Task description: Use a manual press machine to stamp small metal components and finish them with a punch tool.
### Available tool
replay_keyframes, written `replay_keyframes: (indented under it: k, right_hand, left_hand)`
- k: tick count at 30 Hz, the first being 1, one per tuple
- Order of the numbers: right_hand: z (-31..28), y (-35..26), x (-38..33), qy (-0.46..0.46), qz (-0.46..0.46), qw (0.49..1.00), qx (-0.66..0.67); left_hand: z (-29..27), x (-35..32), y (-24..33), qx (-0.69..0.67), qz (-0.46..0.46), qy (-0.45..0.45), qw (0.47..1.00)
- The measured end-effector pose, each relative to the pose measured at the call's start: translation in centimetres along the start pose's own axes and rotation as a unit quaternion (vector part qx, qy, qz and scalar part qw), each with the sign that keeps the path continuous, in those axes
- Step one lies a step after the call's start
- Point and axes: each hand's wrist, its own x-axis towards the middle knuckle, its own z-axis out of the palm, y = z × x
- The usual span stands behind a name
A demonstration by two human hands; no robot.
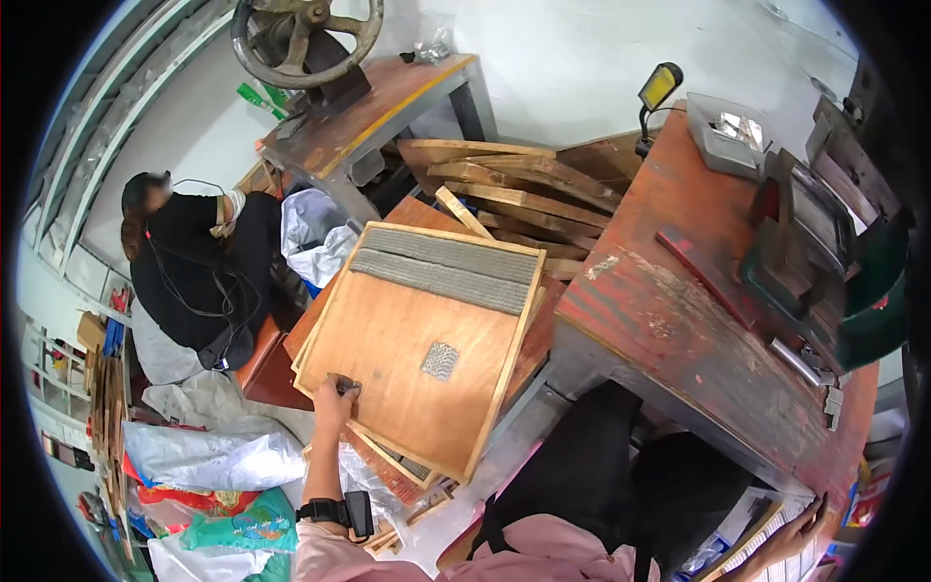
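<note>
Head view: hands apart, grips unclear. Left hand (335, 398) at near-left corner of wooden tray (388, 325), perhaps steadying it; right hand (793, 541) near tabletop's (621, 306) near corner. Grey rows (441, 270) line tray's far edge, seemingly braced by rim.

text: none readable | teal bag (242, 525): print too small to make out | signs: none legible

A workshop interior. Its character is shown by the spoked handwheel (313, 14), the paint-worn desk (630, 267) bearing machinery (873, 341), the wooden tray (388, 335) of small grey pieces (436, 269), the stacked boards (529, 201) and the sacks (208, 454).
</note>
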Motion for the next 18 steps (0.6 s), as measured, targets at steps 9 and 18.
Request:
replay_keyframes:
  k: [9,18]
  right_hand:
    - [-0.9,0.5,0.0,0.014,0.019,1.0,0.02]
    - [1.7,-11.7,-6.4,-0.044,-0.095,0.977,0.188]
  left_hand:
    - [4.4,-3.6,12.6,-0.193,0.004,-0.096,0.977]
    - [4.9,-8.0,22.7,-0.5,-0.011,-0.299,0.813]
